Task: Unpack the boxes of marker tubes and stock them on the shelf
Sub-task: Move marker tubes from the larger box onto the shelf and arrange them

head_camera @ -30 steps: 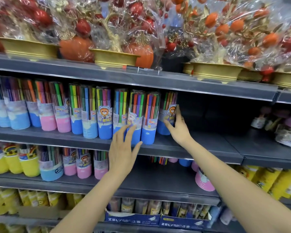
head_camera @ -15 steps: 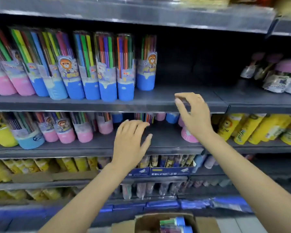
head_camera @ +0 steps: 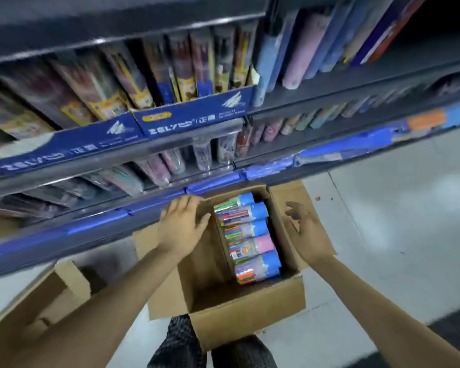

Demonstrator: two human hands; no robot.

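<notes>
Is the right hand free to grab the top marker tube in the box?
Probably yes: the right hand is empty and hovers beside the open box; nothing covers the top marker tube, and the flaps are folded out.

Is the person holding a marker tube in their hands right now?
No, the left hand and right hand are both bare above the cardboard box, and the marker tubes lie inside it.

— What sort of place is this?
— A shop, the stationery aisle. Dark metal shelves (head_camera: 316, 86) run in tiers, packed with wrapped pen sets in blue display trays (head_camera: 194, 115).
— Anything else?
— Blue price strips (head_camera: 266, 170) line the shelf edges, and an open cardboard box (head_camera: 250, 314) of marker tubes (head_camera: 252, 241) sits on the pale tiled floor (head_camera: 396, 221).
</notes>
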